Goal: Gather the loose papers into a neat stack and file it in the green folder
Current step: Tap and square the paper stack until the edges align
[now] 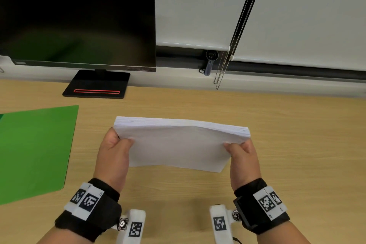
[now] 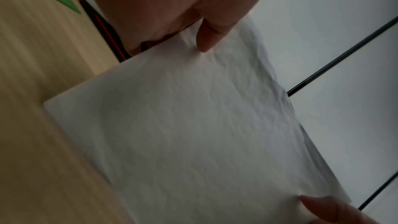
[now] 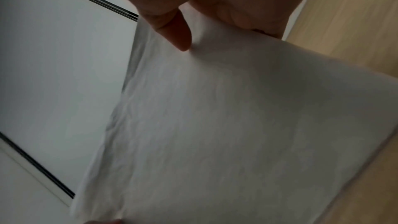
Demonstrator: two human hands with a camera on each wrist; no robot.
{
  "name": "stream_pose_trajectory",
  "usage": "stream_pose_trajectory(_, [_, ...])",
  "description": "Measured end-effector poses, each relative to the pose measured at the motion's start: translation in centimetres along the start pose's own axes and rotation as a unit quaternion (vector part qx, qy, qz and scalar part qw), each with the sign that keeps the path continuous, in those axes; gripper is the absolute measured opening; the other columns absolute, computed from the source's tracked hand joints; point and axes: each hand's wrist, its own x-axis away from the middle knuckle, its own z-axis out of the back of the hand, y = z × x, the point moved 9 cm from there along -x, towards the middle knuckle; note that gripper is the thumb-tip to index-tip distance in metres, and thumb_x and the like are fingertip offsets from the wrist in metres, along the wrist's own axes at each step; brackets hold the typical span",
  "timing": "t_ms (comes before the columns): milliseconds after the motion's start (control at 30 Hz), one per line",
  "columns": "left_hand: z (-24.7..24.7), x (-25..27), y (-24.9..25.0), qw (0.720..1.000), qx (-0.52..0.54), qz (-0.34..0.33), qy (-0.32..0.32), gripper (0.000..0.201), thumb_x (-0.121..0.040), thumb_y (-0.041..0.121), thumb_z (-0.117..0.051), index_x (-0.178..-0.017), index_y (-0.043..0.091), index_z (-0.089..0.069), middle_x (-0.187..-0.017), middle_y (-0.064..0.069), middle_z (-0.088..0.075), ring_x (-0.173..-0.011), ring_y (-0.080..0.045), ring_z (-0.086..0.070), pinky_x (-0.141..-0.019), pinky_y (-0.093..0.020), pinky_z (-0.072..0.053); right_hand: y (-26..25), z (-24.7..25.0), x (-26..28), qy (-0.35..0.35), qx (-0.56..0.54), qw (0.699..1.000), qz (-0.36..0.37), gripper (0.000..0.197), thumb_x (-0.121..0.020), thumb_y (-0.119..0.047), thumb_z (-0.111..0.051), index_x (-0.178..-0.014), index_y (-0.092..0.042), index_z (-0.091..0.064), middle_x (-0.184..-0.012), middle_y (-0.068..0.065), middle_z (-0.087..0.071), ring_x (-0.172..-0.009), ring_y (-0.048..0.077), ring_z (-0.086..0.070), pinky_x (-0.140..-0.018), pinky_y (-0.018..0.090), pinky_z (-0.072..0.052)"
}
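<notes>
Black wrist bands (image 1: pixel 99 210) carry white square-coded tags (image 1: pixel 267 203) and screwed white brackets (image 1: pixel 134 226).

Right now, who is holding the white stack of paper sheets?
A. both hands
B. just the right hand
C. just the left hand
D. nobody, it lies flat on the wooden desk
A: the left hand and the right hand each grip a side of the white stack of paper sheets.

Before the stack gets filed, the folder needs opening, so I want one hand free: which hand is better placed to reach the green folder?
Left. The green folder lies closed on the desk beside the left hand; the right hand holds the paper stack at its far end.
</notes>
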Motion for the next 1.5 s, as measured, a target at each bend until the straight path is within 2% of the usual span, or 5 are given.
stream_pose_trajectory(200, [-0.8,1.1,4.0,0.968,-0.186,-0.166,-0.040,0.073,-0.097,-0.001,-0.047,-0.150,0.047,-0.030,-0.131,0.015,-0.054,-0.117,0.011,-0.049,-0.101,-0.022,-0.043,-2.9,-0.1,0.7,-0.007,0.120,0.981,0.150,0.074,-0.089,-0.006,-0.052,-0.150,-0.044,-0.033,-0.151,-0.027,-0.040,-0.138,-0.008,-0.037,-0.116,0.025,-0.032])
stream_pose_trajectory(667, [-0.5,1.5,5.3,0.941,-0.261,-0.214,-0.009,0.053,-0.097,0.004,-0.049,-0.136,0.039,-0.049,-0.113,0.017,-0.052,-0.103,0.008,-0.051,-0.088,0.003,-0.033,-3.8,0.5,0.9,-0.010,0.198,0.947,0.253,0.039,-0.105,-0.006,-0.043,-0.115,-0.042,-0.056,-0.111,-0.043,-0.059,-0.108,-0.016,-0.055,-0.090,0.002,-0.039])
stream_pose_trajectory(866, [-9.1,6.6,11.4,0.741,-0.489,-0.454,-0.075,0.059,-0.085,0.019,-0.059,-0.143,0.009,-0.050,-0.141,-0.016,-0.052,-0.132,-0.036,-0.047,-0.115,-0.060,-0.025,-3.9,0.8,0.3,-0.024,0.184,0.954,0.237,0.035,-0.105,-0.007,-0.045,-0.099,-0.037,-0.061,-0.098,-0.033,-0.066,-0.091,-0.010,-0.059,-0.076,0.004,-0.043])
stream_pose_trajectory(1066, [-17.2,6.2,8.4,0.595,-0.665,-0.390,-0.226,0.035,-0.084,0.009,-0.052,-0.118,0.018,-0.057,-0.105,-0.004,-0.065,-0.095,-0.029,-0.061,-0.079,-0.038,-0.039,-4.0,0.9,0.7,-0.031,0.194,0.951,0.239,0.033,-0.104,-0.006,-0.046,-0.097,-0.035,-0.061,-0.095,-0.036,-0.066,-0.087,-0.012,-0.060,-0.071,0.003,-0.044])
stream_pose_trajectory(1500, [-15.2,5.9,10.4,0.606,-0.605,-0.469,-0.217,0.040,-0.051,-0.012,-0.070,-0.074,0.017,-0.054,-0.062,-0.001,-0.052,-0.055,-0.025,-0.046,-0.050,-0.030,-0.030,-10.2,1.0,2.2,-0.024,0.388,0.833,0.394,0.012,-0.098,-0.017,-0.056,-0.097,-0.011,-0.067,-0.090,0.002,-0.072,-0.078,0.021,-0.067,-0.064,0.037,-0.054])
